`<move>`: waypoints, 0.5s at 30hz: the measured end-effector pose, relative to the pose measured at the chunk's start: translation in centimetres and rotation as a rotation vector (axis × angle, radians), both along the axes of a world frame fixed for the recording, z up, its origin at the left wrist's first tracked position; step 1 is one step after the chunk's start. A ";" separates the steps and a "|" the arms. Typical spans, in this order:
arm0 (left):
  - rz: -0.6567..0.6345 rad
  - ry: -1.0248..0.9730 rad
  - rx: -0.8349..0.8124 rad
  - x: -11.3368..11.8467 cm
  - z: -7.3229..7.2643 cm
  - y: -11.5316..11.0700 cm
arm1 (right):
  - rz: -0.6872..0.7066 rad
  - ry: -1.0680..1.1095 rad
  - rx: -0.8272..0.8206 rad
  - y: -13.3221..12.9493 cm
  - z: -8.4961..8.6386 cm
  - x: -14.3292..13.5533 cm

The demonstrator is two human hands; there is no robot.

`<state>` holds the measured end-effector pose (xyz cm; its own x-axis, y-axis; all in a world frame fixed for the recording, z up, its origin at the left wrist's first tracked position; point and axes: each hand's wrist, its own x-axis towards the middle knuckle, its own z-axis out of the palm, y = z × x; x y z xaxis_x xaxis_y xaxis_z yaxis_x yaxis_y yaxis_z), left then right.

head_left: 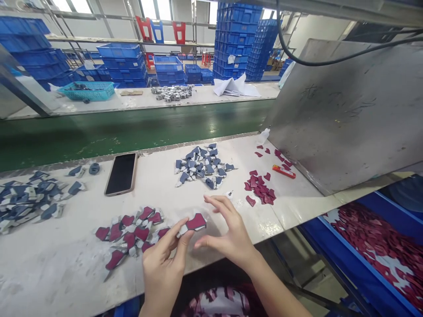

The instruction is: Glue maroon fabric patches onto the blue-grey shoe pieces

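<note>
Between the thumb and fingers of my left hand (167,257) is a small white and grey part with a maroon top (197,221). My right hand (228,231) is just to the right of that part, its thumb and fingers spread and holding nothing. Left of my left hand lies a pile of maroon-topped parts (129,239). Beyond my hands is a pile of blue-grey and white parts (209,168). Loose maroon pieces (261,189) lie behind and to the right of my right hand.
A phone (121,174) and more blue-grey parts (29,198) lie at the left. An orange-red tube (283,171) sits near a slanted metal panel (350,110). A blue bin (360,254) of maroon pieces stands at the lower right. A green belt (142,127) runs behind the table.
</note>
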<state>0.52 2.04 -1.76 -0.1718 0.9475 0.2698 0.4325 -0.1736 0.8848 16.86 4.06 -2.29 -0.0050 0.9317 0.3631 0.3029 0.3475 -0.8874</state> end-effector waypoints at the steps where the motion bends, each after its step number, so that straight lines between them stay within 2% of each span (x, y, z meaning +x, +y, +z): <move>1: -0.017 -0.040 -0.049 -0.1 0.2 0.0 | -0.018 -0.106 0.137 0.1 0.3 0.3; 3: -0.065 -0.086 -0.114 -0.3 0.6 0.0 | 0.007 -0.238 0.350 0.3 1.0 0.8; 5: -0.103 -0.118 -0.152 -0.5 0.9 0.0 | 0.074 -0.293 0.460 0.6 1.5 1.0; 9: -0.151 -0.227 -0.230 -0.3 1.5 -0.3 | 0.125 -0.319 0.505 0.8 1.6 0.8; 15: -0.075 -0.431 -0.325 0.6 2.5 -0.4 | 0.029 -0.280 0.509 0.5 0.3 -0.2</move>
<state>1.14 1.63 0.69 -0.1309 0.9842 -0.1193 0.0154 0.1224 0.9924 16.67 4.57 -1.96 -0.1881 0.6380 0.7467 0.4860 0.7211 -0.4937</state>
